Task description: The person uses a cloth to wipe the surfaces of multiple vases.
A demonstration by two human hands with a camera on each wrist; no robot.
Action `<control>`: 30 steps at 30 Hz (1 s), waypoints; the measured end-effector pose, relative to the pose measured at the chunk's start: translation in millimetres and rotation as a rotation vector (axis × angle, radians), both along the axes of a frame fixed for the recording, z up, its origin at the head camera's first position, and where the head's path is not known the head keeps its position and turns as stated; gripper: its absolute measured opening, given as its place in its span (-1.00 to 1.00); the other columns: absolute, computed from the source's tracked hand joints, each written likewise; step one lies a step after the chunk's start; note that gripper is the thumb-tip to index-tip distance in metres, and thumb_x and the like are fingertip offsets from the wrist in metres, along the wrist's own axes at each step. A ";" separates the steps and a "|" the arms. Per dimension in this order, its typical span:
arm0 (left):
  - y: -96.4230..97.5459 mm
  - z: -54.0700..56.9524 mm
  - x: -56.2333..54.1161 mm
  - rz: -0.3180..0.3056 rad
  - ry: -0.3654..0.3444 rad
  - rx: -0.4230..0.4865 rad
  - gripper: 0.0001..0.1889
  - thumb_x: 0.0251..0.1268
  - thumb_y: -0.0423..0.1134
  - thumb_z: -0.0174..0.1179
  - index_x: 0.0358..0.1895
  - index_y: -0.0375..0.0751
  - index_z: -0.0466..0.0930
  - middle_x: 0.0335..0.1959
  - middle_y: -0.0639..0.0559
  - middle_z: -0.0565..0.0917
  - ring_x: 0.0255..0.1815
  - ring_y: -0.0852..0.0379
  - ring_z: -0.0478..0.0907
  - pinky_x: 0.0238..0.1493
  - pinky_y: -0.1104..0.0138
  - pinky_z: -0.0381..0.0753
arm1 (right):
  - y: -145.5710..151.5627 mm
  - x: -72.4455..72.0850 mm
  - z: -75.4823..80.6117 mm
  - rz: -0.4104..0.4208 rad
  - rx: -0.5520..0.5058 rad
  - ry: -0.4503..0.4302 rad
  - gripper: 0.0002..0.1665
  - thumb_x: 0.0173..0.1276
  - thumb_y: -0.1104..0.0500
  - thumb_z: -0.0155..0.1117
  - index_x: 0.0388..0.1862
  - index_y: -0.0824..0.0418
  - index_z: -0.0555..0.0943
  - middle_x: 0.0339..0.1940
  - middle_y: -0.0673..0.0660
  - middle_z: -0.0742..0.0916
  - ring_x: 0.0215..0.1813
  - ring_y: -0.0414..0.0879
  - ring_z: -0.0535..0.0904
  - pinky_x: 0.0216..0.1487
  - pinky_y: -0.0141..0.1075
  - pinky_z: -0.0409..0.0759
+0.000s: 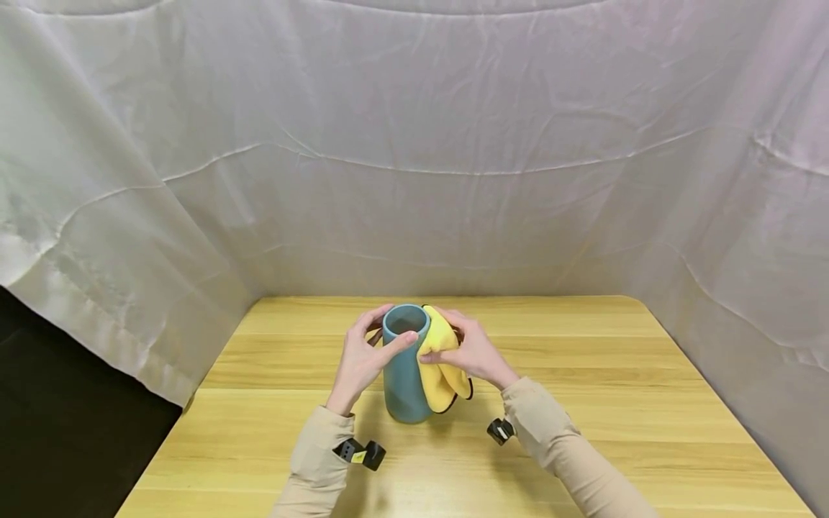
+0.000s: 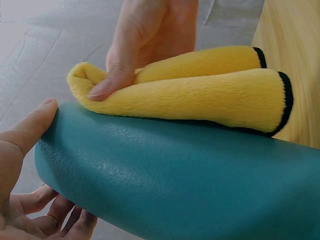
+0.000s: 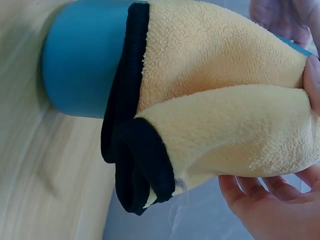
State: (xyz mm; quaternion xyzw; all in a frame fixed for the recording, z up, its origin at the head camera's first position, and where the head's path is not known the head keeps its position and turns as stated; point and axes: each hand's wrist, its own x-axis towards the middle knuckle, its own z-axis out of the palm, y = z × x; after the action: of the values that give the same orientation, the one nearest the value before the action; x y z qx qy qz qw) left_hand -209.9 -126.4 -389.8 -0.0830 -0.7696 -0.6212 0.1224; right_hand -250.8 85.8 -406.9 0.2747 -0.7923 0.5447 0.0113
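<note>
A tall teal vase [image 1: 403, 392] with an open round mouth stands upright on the wooden table. My left hand [image 1: 358, 360] grips it near the rim, thumb on the near side and the other fingers round the far left side. In my right hand [image 1: 475, 354] is a folded yellow towel [image 1: 435, 388] with black edging, pinched between thumb and fingers. The towel lies against the vase's right side, its loose ends hanging down. From the left wrist, the towel [image 2: 200, 100] is seen touching the vase wall [image 2: 165, 175] just below the rim.
The light wood table [image 1: 272, 432] reaches out on both sides of the vase. Grey-white cloth curtains [image 1: 427, 216] enclose its back and sides. A dark area [image 1: 58, 403] lies past the left edge. Small black devices [image 1: 363, 453] sit on both wrists.
</note>
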 end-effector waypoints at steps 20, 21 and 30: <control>-0.7 -3.4 0.0 0.000 0.004 -0.007 -0.35 0.10 -0.14 0.51 0.30 -0.10 0.54 0.16 -0.08 0.60 0.21 -0.01 0.49 0.41 -0.05 0.49 | 13.9 2.1 -61.5 0.088 0.100 0.013 0.05 0.09 0.04 0.64 0.54 0.05 0.34 0.46 0.18 0.54 0.42 0.18 0.48 0.37 0.13 0.51; -0.6 -3.3 0.2 0.001 0.002 -0.007 -0.36 0.10 -0.13 0.51 0.30 -0.08 0.54 0.16 -0.08 0.60 0.21 -0.02 0.49 0.42 -0.05 0.49 | 15.6 2.0 -62.8 0.107 0.090 -0.014 0.05 0.11 0.07 0.62 0.56 0.03 0.31 0.49 0.18 0.51 0.44 0.18 0.45 0.36 0.14 0.53; -0.7 -2.3 0.0 -0.002 -0.012 -0.001 -0.33 0.10 -0.14 0.51 0.32 -0.13 0.52 0.18 -0.08 0.60 0.23 -0.02 0.48 0.45 -0.05 0.45 | 19.5 -1.9 -67.1 0.123 0.027 -0.122 0.05 0.14 0.15 0.59 0.57 -0.04 0.29 0.54 0.16 0.44 0.45 0.17 0.41 0.33 0.12 0.56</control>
State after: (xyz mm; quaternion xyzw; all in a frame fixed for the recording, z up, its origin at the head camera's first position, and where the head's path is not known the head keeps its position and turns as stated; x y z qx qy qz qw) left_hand -209.9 -127.1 -392.1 -0.0801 -0.7704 -0.6215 0.1173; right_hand -252.7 105.3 -474.0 0.2893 -0.7805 0.5492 -0.0741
